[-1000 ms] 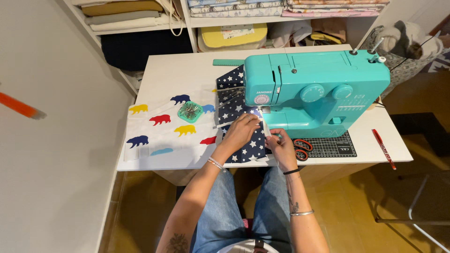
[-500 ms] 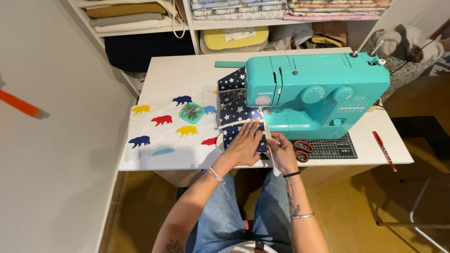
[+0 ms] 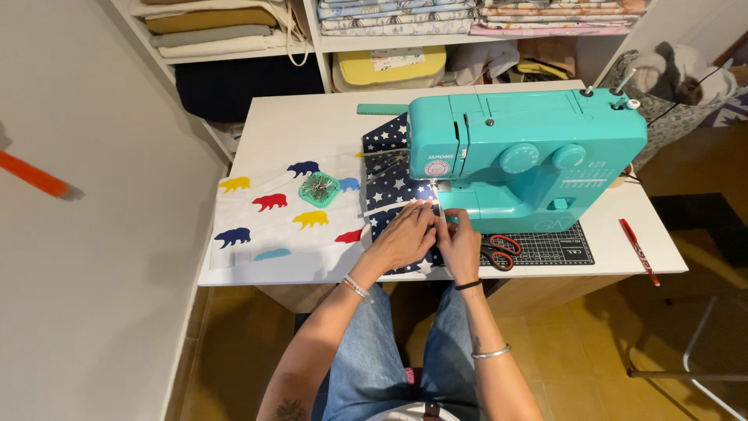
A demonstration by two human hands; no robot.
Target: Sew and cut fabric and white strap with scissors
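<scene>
- The left hand (image 3: 403,238) lies flat and open on the dark blue star cloth (image 3: 389,183), pressing it down.
- The right hand (image 3: 460,243) is just beside it, fingers bent on the cloth edge; whether it pinches the cloth cannot be told.
- The star cloth sits under both hands and runs on under the needle of the teal sewing machine (image 3: 530,160), just past the fingers.
- Part of the cloth is already behind the needle, and part is under the hands, so the sewing looks partway done.
- Red scissors (image 3: 499,251) lie right of the right hand.
- A green pin cushion (image 3: 319,188) sits left of the left hand, on white bear cloth (image 3: 265,222).
- All of it rests on the white table (image 3: 312,129).
</scene>
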